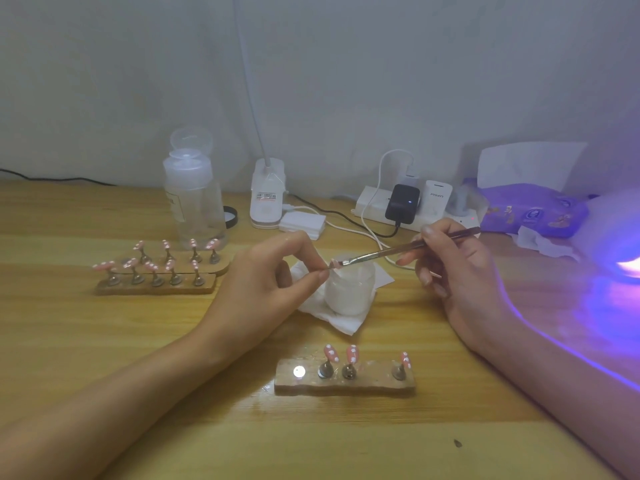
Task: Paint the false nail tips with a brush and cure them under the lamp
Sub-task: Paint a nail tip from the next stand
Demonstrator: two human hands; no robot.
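My left hand [273, 275] pinches a small pink nail tip [334, 263] between thumb and fingers, above a frosted white jar [349, 289]. My right hand [453, 268] grips a thin brush [391, 251], whose bristles touch the held tip. A wooden holder [346, 379] near me carries three pink tips with white dots on metal stands; one of its magnet spots is bare. At the left, two more wooden holders [156, 282] bear several pink dotted tips. The curing lamp [620, 244] glows violet at the right edge.
The jar stands on a white tissue [346, 320]. Behind are a clear pump bottle [194, 202], a white desk-lamp base [268, 199], a power strip [415, 209] with chargers and cables, and a purple tissue pack [533, 209]. The wall closes off the back of the wooden table [104, 341].
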